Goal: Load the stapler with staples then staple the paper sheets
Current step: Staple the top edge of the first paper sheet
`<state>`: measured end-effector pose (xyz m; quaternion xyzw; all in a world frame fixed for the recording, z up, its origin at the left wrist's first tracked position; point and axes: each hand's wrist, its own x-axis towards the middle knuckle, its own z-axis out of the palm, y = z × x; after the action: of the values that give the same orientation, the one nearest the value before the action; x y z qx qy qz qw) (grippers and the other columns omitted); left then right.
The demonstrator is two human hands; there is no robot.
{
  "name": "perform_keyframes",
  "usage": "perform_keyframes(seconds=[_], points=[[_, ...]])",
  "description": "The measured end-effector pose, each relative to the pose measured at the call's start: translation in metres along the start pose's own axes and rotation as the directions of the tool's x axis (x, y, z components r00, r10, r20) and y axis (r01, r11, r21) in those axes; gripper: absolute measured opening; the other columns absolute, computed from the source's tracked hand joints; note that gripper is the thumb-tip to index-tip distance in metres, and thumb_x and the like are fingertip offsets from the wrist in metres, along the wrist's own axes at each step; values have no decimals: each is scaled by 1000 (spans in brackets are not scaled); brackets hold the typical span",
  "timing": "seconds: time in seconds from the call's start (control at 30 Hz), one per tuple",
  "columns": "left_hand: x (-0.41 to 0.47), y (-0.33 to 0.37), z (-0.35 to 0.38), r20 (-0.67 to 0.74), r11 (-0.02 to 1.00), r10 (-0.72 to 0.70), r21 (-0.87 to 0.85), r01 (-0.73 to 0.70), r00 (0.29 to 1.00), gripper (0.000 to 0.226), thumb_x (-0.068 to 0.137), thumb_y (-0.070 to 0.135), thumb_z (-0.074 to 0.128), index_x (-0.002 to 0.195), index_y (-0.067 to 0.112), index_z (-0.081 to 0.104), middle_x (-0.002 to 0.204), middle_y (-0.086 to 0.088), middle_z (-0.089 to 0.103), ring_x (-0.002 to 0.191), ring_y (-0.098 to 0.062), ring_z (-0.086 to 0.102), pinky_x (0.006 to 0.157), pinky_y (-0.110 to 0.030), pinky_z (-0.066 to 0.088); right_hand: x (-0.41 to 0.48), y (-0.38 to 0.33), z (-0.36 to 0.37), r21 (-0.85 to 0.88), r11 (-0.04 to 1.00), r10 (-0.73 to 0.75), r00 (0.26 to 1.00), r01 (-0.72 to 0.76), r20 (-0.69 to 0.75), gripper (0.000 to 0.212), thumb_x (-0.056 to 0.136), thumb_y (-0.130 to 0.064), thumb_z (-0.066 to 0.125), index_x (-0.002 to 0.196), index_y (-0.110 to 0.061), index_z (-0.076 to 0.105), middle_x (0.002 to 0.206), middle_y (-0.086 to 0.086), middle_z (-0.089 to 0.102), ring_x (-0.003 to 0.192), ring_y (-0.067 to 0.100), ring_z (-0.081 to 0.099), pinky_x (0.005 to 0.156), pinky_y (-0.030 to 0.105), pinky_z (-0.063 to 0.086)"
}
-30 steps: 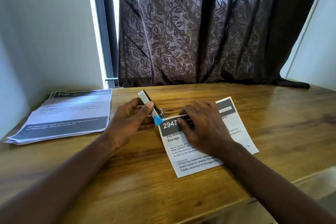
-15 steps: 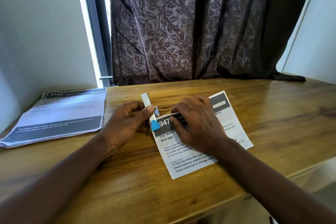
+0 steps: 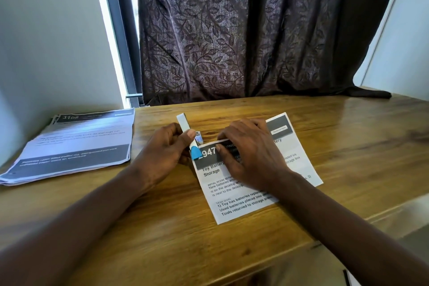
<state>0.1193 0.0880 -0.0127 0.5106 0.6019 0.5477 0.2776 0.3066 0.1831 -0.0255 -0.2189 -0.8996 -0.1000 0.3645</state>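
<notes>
A small white stapler (image 3: pixel 185 130) with a blue tip is gripped in my left hand (image 3: pixel 162 153). Its blue end sits over the top left corner of the printed paper sheets (image 3: pixel 246 202), which lie on the wooden table (image 3: pixel 348 146). My right hand (image 3: pixel 248 155) lies flat on the sheets, fingers spread across the dark header band, pressing them down just to the right of the stapler. Whether the stapler's jaw is closed on the corner is hidden by my thumb.
A stack of printed papers (image 3: pixel 76 144) lies at the table's left, by the wall. A dark patterned curtain (image 3: pixel 243 30) hangs behind the table's far edge. The near edge of the table runs diagonally at the lower right.
The stapler's blue tip has moved from just off the sheets' top left corner onto the corner. My right hand stays on the paper. The view has shifted slightly.
</notes>
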Motion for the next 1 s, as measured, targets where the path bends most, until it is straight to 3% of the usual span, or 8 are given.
perform_keyframes(seconds=[0.27, 0.4, 0.5, 0.57, 0.63, 0.83, 0.9, 1.0], points=[[0, 0, 9, -58, 997, 71, -27, -73, 996, 16, 103, 25, 51, 100, 10, 57, 83, -6, 74, 67, -4, 72, 52, -16, 52, 1, 2, 1, 12, 1000, 3, 1000, -3, -14, 22, 95, -40, 54, 104, -21, 63, 100, -5, 66, 97, 15, 55, 95, 35, 33], [3, -2, 0, -144, 994, 71, -68, -82, 987, 32, 99, 35, 58, 96, 3, 66, 73, -4, 74, 64, -8, 66, 54, -22, 53, 0, 3, 2, 8, 1000, -11, 1000, 12, -22, 21, 95, -37, 55, 103, -20, 63, 98, -5, 65, 96, 17, 55, 93, 36, 33], [5, -3, -14, -304, 967, 167, 238, -95, 938, 34, 99, 39, 61, 85, 10, 70, 65, 1, 67, 59, -11, 59, 54, -24, 46, 0, 4, 2, 13, 1000, -12, 1000, 12, -24, 20, 95, -37, 55, 102, -20, 63, 98, -5, 65, 96, 17, 55, 93, 37, 34], [4, -1, -25, -303, 823, 274, 565, -60, 913, 29, 97, 43, 62, 83, 18, 69, 67, 6, 64, 63, -7, 59, 54, -25, 41, 0, 4, 2, 18, 1000, -5, 1000, 6, -24, 19, 96, -36, 55, 101, -20, 62, 98, -6, 65, 96, 16, 56, 94, 37, 36], [4, -1, -33, -260, 689, 268, 725, 4, 927, 26, 92, 47, 66, 91, 22, 73, 72, 8, 64, 67, -10, 58, 58, -28, 39, 0, 4, 3, 17, 1000, -8, 1000, 9, -24, 17, 96, -35, 55, 101, -20, 62, 98, -6, 65, 96, 16, 56, 93, 37, 36], [-5, 3, -27, -230, 538, 116, 832, 134, 966, 37, 88, 58, 63, 95, 24, 74, 82, 4, 62, 79, -18, 57, 64, -30, 39, 1, 4, 2, 19, 1000, 5, 999, -5, -35, 18, 96, -37, 54, 100, -21, 62, 97, -6, 65, 95, 17, 57, 93, 38, 37], [-8, 6, -25, -251, 484, 155, 863, 148, 955, 49, 88, 70, 53, 100, 27, 71, 90, 5, 67, 84, -19, 59, 68, -32, 43, 1, 5, 0, 25, 1000, 2, 998, -1, -62, 18, 95, -37, 55, 100, -21, 62, 96, -5, 64, 95, 17, 57, 95, 41, 39], [-16, 20, -17, -254, 656, 232, 754, 42, 939, 63, 86, 79, 41, 99, 26, 74, 89, 10, 73, 81, -10, 65, 66, -28, 47, 1, 6, -2, 24, 1000, 8, 993, -5, -118, 18, 95, -36, 55, 99, -20, 62, 94, -4, 63, 92, 19, 56, 93, 42, 41]])
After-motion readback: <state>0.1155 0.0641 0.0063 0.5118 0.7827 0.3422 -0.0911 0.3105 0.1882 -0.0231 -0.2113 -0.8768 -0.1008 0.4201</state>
